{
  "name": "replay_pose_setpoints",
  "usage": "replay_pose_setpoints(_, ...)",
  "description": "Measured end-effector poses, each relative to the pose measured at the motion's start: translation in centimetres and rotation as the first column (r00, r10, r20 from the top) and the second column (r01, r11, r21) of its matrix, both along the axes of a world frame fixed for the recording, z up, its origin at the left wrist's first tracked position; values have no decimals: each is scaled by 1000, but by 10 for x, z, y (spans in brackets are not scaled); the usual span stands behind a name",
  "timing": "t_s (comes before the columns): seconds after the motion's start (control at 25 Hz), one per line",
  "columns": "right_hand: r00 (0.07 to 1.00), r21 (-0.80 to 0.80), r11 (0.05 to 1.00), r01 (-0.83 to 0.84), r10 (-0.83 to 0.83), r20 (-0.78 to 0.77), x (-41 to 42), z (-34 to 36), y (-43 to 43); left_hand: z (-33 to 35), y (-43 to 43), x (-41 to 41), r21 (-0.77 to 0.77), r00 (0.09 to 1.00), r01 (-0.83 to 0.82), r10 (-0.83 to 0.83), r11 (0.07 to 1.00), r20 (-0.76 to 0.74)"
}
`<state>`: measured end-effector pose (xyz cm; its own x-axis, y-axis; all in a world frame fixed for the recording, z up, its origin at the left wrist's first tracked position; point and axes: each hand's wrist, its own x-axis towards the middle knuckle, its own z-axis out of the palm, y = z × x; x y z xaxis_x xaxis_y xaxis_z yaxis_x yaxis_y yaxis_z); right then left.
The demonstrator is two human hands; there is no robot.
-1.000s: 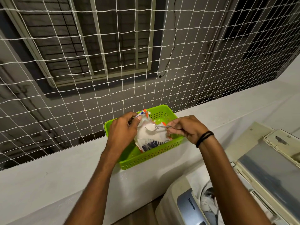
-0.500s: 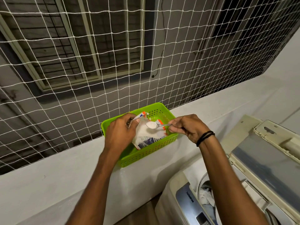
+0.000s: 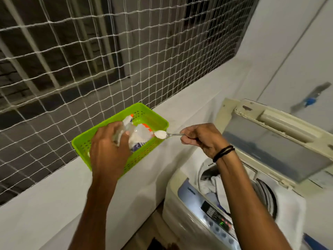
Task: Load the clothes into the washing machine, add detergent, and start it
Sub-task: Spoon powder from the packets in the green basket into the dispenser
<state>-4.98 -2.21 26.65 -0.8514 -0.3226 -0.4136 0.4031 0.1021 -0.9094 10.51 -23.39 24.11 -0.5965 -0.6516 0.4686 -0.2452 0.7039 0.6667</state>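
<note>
left hand [image 3: 108, 150] grips detergent packet [image 3: 138, 136] in basket [image 3: 86, 145] | right hand [image 3: 200, 139] pinches heaped spoon [image 3: 162, 134] | washer [image 3: 207, 213] lid up

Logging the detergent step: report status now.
Left grip holds detergent packet in green basket. Right grip pinches spoon heaped with powder at basket rim. Washer lid up, clothes inside; nothing seen blocking.

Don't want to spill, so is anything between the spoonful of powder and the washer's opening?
Nothing visible. The right hand holds the spoon by the basket; the lid is up and clothes show in the opening below.
</note>
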Motion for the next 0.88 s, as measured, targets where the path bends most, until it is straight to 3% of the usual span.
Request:
replay_pose_setpoints(0.12, 992, -16, 992, 124, -123, 32, 9, -8, 41, 6, 38, -9, 47, 987, 76, -68, 996, -145)
replay_pose_setpoints(0.2, 973, -27, 974, 227, -226, 39, 16, -17, 72, 0, 67, -23, 69, 964, 210, -195, 975, -179)
replay_pose_setpoints(0.44, 870, -19, 876, 482, -476, 129, 30, -61, 167, -47, 162, -66, 275, 828, 540, -561, 796, -2)
replay_pose_setpoints(0.68, 719, 42, 729, 683, -681, 138, 26, -101, 256, -118, 245, -114, 471, 678, 588, -718, 658, 156)
replay_pose_setpoints(0.88, 667, 132, 680, 722, -734, 132, -4, -141, 303, -168, 294, -150, 598, 651, 508, -731, 619, 203)
